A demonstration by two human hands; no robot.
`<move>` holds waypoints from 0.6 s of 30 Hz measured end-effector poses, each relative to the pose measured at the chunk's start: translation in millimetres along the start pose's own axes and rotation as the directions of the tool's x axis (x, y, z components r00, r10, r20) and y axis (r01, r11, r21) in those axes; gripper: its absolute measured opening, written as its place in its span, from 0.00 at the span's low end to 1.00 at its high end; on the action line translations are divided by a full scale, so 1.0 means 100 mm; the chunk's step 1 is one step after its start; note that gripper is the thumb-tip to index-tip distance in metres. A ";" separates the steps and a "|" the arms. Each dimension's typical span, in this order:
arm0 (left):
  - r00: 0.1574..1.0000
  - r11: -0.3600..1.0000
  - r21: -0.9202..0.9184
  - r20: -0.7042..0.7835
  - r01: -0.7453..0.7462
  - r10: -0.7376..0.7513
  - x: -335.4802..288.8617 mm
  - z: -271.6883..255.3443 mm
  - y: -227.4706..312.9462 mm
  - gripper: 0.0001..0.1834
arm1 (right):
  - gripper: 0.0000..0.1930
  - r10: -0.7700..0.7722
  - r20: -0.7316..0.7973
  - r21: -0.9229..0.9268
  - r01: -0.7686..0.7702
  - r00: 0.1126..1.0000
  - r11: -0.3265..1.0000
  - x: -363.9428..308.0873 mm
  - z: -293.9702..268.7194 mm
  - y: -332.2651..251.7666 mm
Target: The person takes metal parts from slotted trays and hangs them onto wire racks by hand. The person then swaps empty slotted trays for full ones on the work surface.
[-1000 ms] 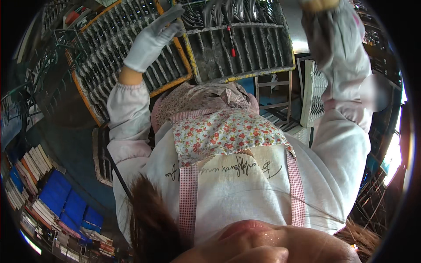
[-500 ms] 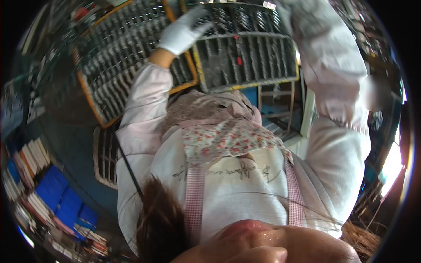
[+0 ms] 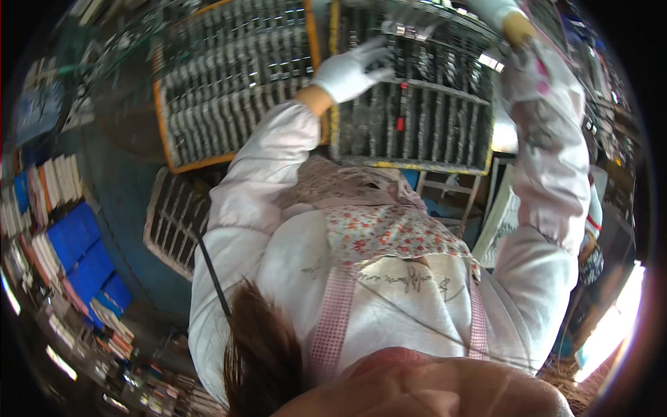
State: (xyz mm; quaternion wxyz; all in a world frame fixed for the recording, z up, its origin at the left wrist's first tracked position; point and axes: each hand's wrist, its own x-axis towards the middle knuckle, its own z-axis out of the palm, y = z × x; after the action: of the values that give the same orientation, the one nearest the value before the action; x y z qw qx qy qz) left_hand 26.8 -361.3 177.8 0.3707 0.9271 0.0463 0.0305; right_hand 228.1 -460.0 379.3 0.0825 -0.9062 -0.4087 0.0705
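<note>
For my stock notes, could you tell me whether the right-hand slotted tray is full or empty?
Mostly full: the tray shows dark pieces in nearly every slot, under the left hand.

Well below and left of the left hand (image 3: 351, 69), flat blue boxes (image 3: 80, 254) lie stacked beside rows of thin white and red packets (image 3: 55, 184).

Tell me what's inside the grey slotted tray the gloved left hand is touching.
The grey slotted tray holds rows of thin dark upright pieces, one red. The left hand covers some slots, and the top right corner is too blurred to read.
</note>
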 end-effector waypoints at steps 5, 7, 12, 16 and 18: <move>0.982 0.980 -0.074 0.017 0.187 -0.186 -0.04 0.04 -0.05 0.35 | 0.15 0.022 -0.065 -0.175 -0.033 0.998 0.984 0.29 0.27 0.24; 0.978 0.969 -0.134 0.019 0.208 -0.207 -0.05 0.03 0.00 0.34 | 0.12 -0.074 -0.024 -0.259 0.065 0.997 0.964 0.38 0.30 0.24; 0.976 0.955 -0.206 0.000 0.213 -0.217 0.05 0.23 0.07 0.33 | 0.11 -0.180 -0.018 -0.300 0.166 0.984 0.939 0.05 -0.05 0.15; 0.964 0.944 -0.212 -0.026 0.253 -0.264 0.04 0.36 -0.09 0.36 | 0.13 -0.325 0.123 0.317 0.273 0.938 0.908 -0.75 -0.62 0.10; 0.951 0.900 -0.322 0.002 0.294 -0.310 0.04 0.37 -0.06 0.39 | 0.11 -0.375 0.135 0.530 0.253 0.917 0.810 -1.23 -0.54 0.69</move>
State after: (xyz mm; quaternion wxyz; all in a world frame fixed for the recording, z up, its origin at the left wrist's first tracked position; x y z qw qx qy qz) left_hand 33.9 -381.9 147.5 0.5143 0.8356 0.1932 0.0026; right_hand 208.4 -602.5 425.5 0.2774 -0.7578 -0.5277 0.2653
